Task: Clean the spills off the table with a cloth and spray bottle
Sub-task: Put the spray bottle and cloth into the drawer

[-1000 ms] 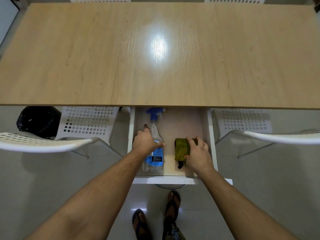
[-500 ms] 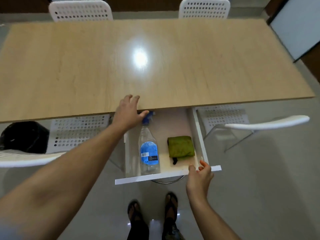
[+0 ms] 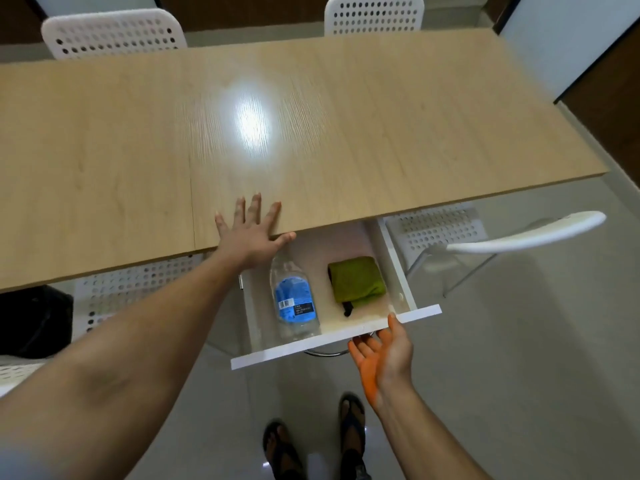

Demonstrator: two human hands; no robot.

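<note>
While our left hand [image 3: 252,230] lies flat with fingers spread on the near edge of the table [image 3: 346,133], our right hand [image 3: 382,355] meets the white front of the open drawer [image 3: 332,337] from below, palm up, fingers relaxed and gripping nothing. The spray bottle [image 3: 294,299] lies on its side in the drawer's left half, its nozzle end hidden under the tabletop; the folded green cloth [image 3: 356,280] sits just beside it on the right, apart from it. Neither hand touches either one.

We judge this to be the closing step, with both tools stowed and no spill that we can make out on the wood. To do it well, we should push the drawer front squarely along its runners, keeping the left hand braced on the table, and mind that the bottle does not roll or catch under the tabletop.

Against the picture of half a second ago, the left hand has moved from gripping the table's edge to lying flat on top, and the right has shifted from pinching the drawer front's top edge to cupping it from beneath. A second ago both hands were inside the drawer, on the bottle and cloth.
</note>
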